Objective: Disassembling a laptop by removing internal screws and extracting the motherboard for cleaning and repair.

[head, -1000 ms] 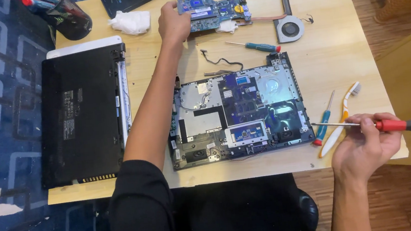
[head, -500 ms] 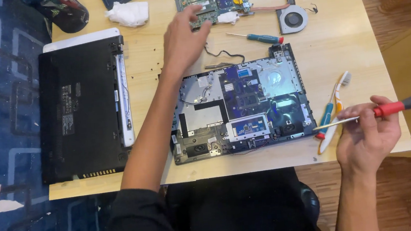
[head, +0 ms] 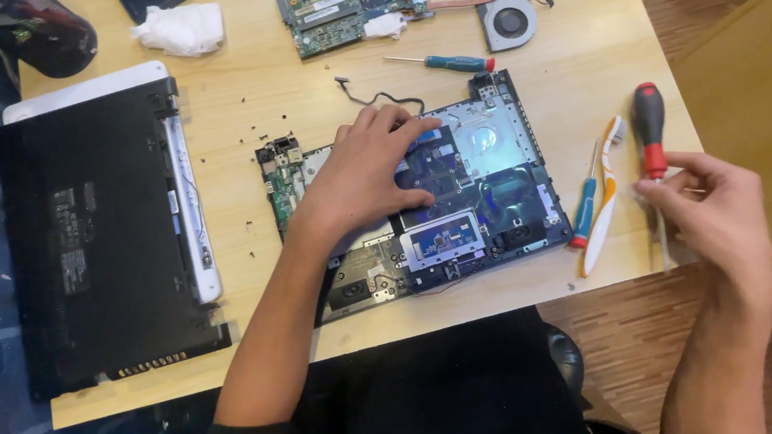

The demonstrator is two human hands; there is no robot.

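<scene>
An opened laptop base with bare boards and metal plates lies in the middle of the wooden table. My left hand rests flat on its left half, fingers spread, next to a small green circuit board. My right hand is off the table's right edge and grips a red and black screwdriver, handle pointing up, shaft down. A toothbrush and a small blue screwdriver lie just left of that hand.
A black laptop bottom cover lies at the left. At the back are a green motherboard, a fan with heat pipe, a blue-handled screwdriver, a crumpled white tissue and a dark cup. Small screws dot the tabletop.
My left hand came back from the motherboard at the rear and now lies on the laptop base. My right hand turned the red screwdriver from lying sideways to upright.
</scene>
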